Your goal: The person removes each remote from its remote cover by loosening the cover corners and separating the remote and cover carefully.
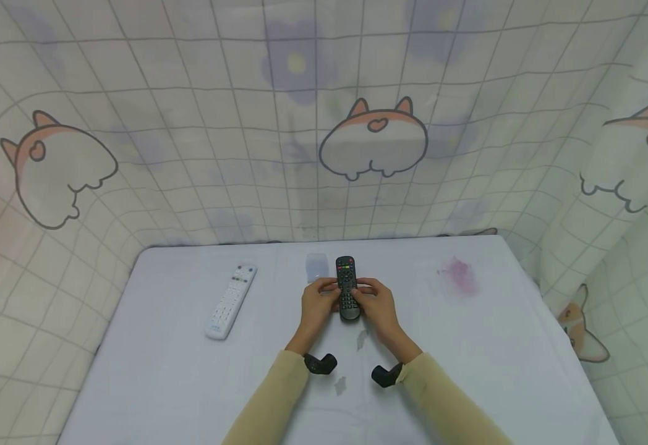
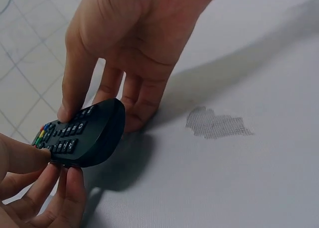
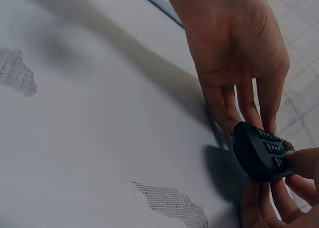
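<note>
Toward the far side of the white table point(image 1: 162, 383), by the head view, I record a black remote control point(image 1: 348, 287) held between two hands, its keypad facing up. The left hand point(image 1: 317, 306) grips its left side and the right hand point(image 1: 379, 306) its right, both thumbs at the keypad. A white remote control point(image 1: 232, 301) lies slanted to the left, well apart from the hands. Just beyond the left hand I note a pale bluish piece point(image 1: 316, 266), whose nature I cannot tell. A pink stain point(image 1: 460, 276) marks the surface to the right. Behind the table hangs a grid-patterned curtain point(image 1: 190, 154) with dog motifs.

By the left wrist view, I find the black remote control tilted and raised over its own shadow. The left hand, at lower left, pinches it, thumb on top and fingers beneath; the right hand, reaching from the top, is clamped on the opposite side. A grey patch point(image 2: 214, 125) shows on the surface nearby.

By the right wrist view, I confirm both hands clamped on the black remote control, with its shadow just below. I cannot read the key labels.
</note>
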A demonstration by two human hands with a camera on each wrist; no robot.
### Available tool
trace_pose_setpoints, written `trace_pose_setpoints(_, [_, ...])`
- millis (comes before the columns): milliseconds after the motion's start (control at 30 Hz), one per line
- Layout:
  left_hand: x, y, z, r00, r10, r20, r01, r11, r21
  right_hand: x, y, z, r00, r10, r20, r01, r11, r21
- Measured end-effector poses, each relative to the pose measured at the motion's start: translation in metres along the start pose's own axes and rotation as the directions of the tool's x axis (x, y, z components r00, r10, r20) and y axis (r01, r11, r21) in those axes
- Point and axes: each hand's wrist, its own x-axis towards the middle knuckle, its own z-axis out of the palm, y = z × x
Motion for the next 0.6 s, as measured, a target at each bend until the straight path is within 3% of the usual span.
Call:
trace_pose_setpoints(233, [0.005,-0.001,0.002,0.999,0.032,-0.025,-0.031,0.998,0.055,0.008,0.002,0.003,0.999,-0.034,-0.021,0.031,0.991,-0.129])
trace_pose_setpoints(600, [0.007,0.002,0.006,0.996,0.077,-0.055,-0.067,0.985,0.159,0.012,0.0,0.008,0.994,-0.09,-0.055,0.07,0.953,-0.296])
